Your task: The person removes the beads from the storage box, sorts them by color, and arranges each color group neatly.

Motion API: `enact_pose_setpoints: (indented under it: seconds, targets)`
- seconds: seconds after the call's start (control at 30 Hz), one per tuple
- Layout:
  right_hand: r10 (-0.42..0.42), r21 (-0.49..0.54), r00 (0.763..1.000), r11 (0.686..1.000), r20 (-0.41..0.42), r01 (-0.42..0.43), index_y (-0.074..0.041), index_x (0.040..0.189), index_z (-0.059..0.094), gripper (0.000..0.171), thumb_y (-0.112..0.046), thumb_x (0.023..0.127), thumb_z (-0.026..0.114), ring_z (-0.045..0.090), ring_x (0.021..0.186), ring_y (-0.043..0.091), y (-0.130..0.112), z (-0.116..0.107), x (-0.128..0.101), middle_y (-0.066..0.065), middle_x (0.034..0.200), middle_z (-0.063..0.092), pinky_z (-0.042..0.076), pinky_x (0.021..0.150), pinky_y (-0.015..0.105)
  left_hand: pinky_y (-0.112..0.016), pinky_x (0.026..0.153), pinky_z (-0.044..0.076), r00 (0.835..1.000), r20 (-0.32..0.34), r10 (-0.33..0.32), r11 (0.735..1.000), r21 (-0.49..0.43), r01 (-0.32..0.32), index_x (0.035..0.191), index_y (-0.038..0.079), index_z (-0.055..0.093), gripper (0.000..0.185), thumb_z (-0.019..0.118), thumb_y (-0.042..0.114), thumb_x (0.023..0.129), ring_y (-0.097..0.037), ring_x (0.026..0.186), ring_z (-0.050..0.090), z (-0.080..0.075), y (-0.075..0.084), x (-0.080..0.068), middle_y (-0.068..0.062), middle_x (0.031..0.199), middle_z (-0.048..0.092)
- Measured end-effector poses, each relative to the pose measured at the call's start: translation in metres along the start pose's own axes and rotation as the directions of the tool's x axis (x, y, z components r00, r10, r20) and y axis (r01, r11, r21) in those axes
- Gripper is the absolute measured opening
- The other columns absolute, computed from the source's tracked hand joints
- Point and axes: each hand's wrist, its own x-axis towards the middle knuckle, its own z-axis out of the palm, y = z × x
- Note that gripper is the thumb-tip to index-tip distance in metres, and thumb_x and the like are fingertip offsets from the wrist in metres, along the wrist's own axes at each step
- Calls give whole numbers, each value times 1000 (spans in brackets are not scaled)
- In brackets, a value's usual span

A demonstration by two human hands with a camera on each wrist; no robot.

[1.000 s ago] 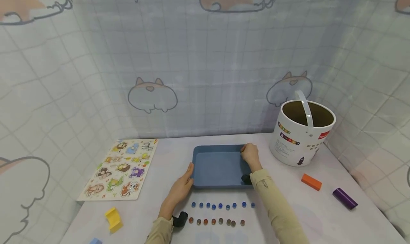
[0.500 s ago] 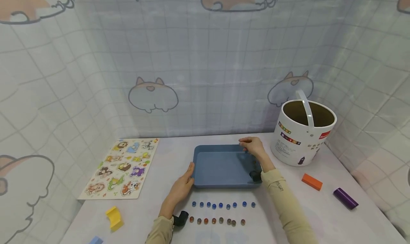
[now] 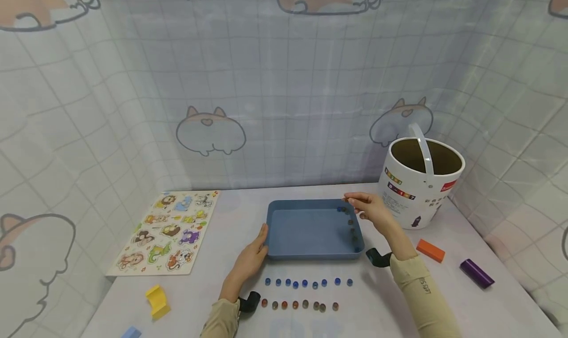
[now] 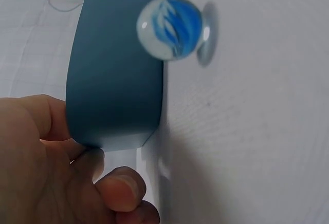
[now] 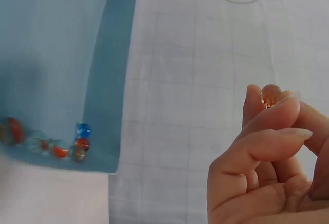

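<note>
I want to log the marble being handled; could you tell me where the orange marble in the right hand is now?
The orange marble is pinched at the right hand fingertips, above the far right corner of the blue tray, near the white bucket.

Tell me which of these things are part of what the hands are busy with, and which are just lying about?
In use: blue tray, steadied by the left hand; orange marble pinched in the right hand; marbles in the tray; blue marble row; brown marble row.

Lying about: animal puzzle, white bucket, orange block, purple block, yellow block.
</note>
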Motion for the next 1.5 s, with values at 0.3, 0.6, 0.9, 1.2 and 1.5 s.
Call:
enact_pose_setpoints:
  seconds: [0.3, 0.6, 0.9, 1.2, 1.5]
  targets:
    - [-28, 135, 986, 991, 167, 6, -22, 116, 69, 23, -23, 99, 54, 48, 72, 4, 35, 8, -50, -18, 103, 69, 39, 64, 19, -48, 119, 25, 1000, 6, 10, 1000, 5, -10, 153, 4, 20, 57, 40, 11, 100, -29, 148, 24, 1, -1, -1, -12, 161, 19]
    - [-60, 243, 900, 969, 432, -52, -21, 116, 69, 27, -15, 102, 47, 49, 76, 0, 73, 22, -83, -14, 109, 71, 37, 65, 19, -48, 120, 24, 1000, 8, 4, 1000, 12, -4, 154, 6, 19, 58, 39, 12, 101, -29, 148, 24, -1, 2, 2, -12, 161, 18]
    - [-94, 284, 916, 958, 390, -23, -23, 115, 69, 30, -11, 102, 44, 61, 99, 0, 92, 23, -85, -14, 111, 71, 45, 81, 16, -47, 120, 24, 999, 33, -14, 1000, 13, 14, 154, 5, 19, 58, 40, 13, 100, -29, 148, 24, -1, 3, -1, -11, 161, 18]
    - [-97, 194, 940, 980, 326, 34, -4, 121, 65, 28, -13, 100, 49, 63, 108, 3, 92, 27, -80, -16, 110, 70, 46, 93, 16, -47, 120, 25, 1000, 14, -6, 1000, 26, 6, 153, 4, 21, 58, 42, 13, 100, -29, 147, 24, -6, 4, -1, -11, 161, 19]
    - [-16, 93, 905, 995, 426, -26, 15, 117, 59, 36, -15, 97, 56, 59, 78, 1, 88, 41, -104, -11, 101, 71, 49, 65, 17, -48, 120, 24, 1000, 18, -14, 1000, 25, 13, 154, 5, 21, 58, 41, 14, 100, -29, 148, 24, -6, 4, 0, -11, 161, 19]
